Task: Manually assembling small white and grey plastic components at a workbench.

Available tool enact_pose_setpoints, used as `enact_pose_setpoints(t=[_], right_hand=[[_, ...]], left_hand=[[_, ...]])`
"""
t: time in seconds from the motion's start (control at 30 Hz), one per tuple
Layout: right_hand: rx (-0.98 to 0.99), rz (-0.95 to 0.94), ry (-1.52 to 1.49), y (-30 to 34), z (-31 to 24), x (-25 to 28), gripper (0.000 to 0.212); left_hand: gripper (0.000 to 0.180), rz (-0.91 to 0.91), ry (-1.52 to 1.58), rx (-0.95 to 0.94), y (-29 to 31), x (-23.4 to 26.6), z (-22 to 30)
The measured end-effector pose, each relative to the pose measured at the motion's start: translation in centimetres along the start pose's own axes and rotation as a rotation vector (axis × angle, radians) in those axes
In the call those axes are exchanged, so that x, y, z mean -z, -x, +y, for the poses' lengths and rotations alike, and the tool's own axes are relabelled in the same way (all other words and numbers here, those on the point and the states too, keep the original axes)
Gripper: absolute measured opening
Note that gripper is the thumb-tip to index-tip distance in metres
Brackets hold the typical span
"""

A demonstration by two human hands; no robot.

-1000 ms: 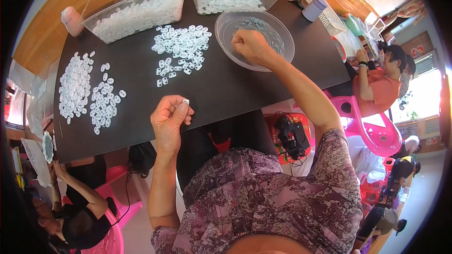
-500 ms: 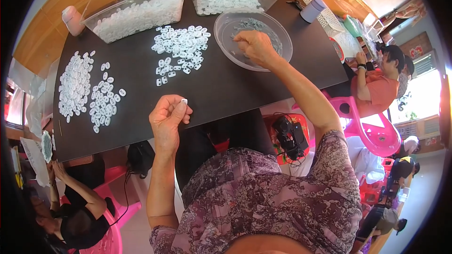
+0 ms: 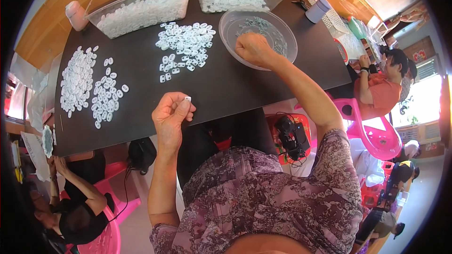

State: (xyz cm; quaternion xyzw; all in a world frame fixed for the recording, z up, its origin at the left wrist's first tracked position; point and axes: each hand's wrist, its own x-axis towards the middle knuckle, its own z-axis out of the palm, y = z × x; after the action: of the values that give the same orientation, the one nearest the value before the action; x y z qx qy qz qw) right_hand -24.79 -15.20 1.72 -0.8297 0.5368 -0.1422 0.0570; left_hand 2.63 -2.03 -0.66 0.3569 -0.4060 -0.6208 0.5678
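My left hand [image 3: 171, 115] is raised over the table's front edge, pinching a small white plastic piece [image 3: 188, 99] between thumb and forefinger. My right hand [image 3: 254, 49] is inside a round clear plastic tray [image 3: 294, 49], its fingers curled downward. Whatever those fingers hold is hidden beneath the hand. Thin grey-green slivers [image 3: 278, 42] lie scattered in the tray. To the tray's left spreads a heap of small white oval pieces [image 3: 186, 37], each with dark openings. A few smaller rectangular-looking ones [image 3: 165, 78] lie at its near edge.
Two clear bins [image 3: 141, 16] of white pieces stand at the back. More white pieces form a large pile [image 3: 76, 77] and a smaller one [image 3: 106, 96] at left. A pink bottle [image 3: 75, 15] and a lavender cup [image 3: 318, 10] flank them. Co-workers sit at both sides.
My right hand has sunk a little and turned, its fingers now more tucked under. The left hand keeps its pinch on the white piece. The whole view has shifted slightly.
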Motion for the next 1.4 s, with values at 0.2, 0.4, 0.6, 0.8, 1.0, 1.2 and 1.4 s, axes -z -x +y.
enact_pose_setpoints(t=[0.2, 0.4, 0.6, 0.8, 1.0, 1.2, 1.4], right_hand=[[-0.053, 0.159, -0.117, 1.0, -2.3, 1.5, 0.012], [0.131, 0.234, -0.367, 0.2, -8.3, 0.4, 0.007], [0.169, 0.21, -0.345, -1.8, -10.8, -2.3, 0.014], [0.251, 0.239, -0.282, -1.5, -9.5, -2.7, 0.016], [0.366, 0.263, -0.304, -0.5, -10.5, -3.4, 0.013], [0.383, 0.257, -0.274, -0.3, -11.4, -4.4, 0.012], [0.377, 0.202, -0.383, 0.5, -13.3, -4.6, 0.011]], left_hand=[[0.01, 0.006, -0.013, 0.0, -0.1, 0.1, -0.1], [0.01, 0.005, -0.025, 0.002, 0.0, 0.2, -0.3], [0.009, 0.005, -0.038, -0.018, 0.0, 0.2, -0.3], [0.009, -0.007, -0.04, -0.01, 0.2, 0.3, -0.3], [0.008, 0.009, -0.082, -0.054, 0.5, 0.9, 0.0], [0.01, 0.178, 0.086, -0.073, -1.5, 2.7, 1.7], [0.01, 0.27, 0.29, -0.235, -1.4, 2.9, 0.6]])
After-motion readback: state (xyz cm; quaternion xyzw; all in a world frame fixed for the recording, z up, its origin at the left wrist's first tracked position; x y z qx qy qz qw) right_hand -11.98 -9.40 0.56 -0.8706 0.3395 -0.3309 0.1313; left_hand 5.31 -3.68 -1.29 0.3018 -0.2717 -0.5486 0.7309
